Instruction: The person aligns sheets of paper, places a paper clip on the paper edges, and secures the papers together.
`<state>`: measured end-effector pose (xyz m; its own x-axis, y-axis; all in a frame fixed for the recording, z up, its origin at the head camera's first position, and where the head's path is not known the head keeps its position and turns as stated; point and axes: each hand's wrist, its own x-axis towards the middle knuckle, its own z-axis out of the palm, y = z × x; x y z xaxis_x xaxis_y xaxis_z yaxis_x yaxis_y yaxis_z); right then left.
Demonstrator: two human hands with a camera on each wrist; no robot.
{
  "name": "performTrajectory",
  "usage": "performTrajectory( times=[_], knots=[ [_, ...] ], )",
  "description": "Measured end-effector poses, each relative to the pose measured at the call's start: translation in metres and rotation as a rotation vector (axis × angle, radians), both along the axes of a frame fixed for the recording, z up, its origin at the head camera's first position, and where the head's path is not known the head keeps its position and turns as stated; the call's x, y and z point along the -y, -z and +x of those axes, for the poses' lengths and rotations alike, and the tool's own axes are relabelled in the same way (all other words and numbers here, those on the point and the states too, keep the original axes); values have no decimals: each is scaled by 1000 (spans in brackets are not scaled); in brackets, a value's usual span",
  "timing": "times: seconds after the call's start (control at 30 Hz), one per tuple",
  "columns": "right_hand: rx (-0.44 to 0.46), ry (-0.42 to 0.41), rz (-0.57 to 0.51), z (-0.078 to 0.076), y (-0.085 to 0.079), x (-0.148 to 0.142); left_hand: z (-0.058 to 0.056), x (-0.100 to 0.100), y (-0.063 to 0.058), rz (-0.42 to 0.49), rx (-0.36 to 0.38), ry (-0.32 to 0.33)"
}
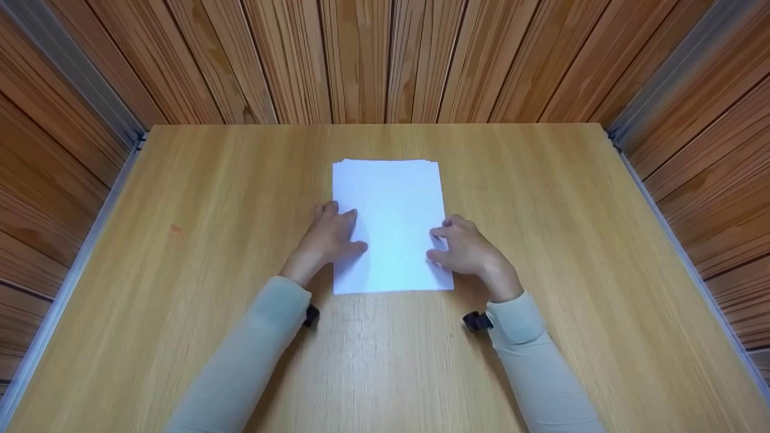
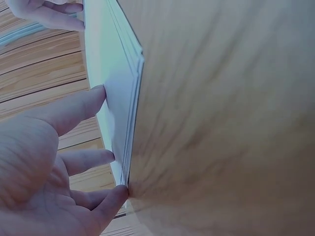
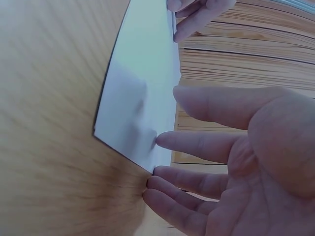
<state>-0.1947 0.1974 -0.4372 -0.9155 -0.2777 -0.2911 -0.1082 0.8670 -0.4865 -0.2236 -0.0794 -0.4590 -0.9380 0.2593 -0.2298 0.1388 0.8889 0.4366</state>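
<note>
A stack of white paper sheets point(image 1: 391, 198) lies upright to my view on the table, its edges slightly uneven at the far end. At its left side, my left hand point(image 1: 328, 234) rests with thumb and index fingertips on the top sheet; in the left wrist view, the lower fingers point(image 2: 115, 196) touch the stack's edge. My right hand point(image 1: 472, 246) is at the right side. In the right wrist view its index fingertip touches the top sheet, the thumb point(image 3: 211, 103) extends over the paper, and the other fingertips lie along the edge.
The stack lies on a light wooden table point(image 1: 240, 180) with a small reddish mark point(image 1: 175, 228) at the left. Wood-plank walls point(image 1: 361, 60) stand behind and at both sides, with grey metal strips point(image 1: 66, 282) along the table's side edges.
</note>
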Motion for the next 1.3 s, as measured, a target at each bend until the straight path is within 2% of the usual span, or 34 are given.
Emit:
performTrajectory(
  times=[0.3,0.6,0.87,0.97,1.13,1.3],
  knots=[
    [23,16,-21,3,-3,-4,3,-4,0,15,17,-20],
    [27,38,-44,2,-2,-6,4,-3,2,15,1,-13],
    [30,-5,-70,-3,-2,-10,4,-4,1,0,-2,5],
    [36,15,-87,-4,-2,-13,4,-4,2,10,6,-6],
    [44,31,-116,-6,-1,-18,5,-2,1,81,5,-24],
    [35,29,-150,-9,0,-20,7,2,-1,195,35,-101]
  ],
)
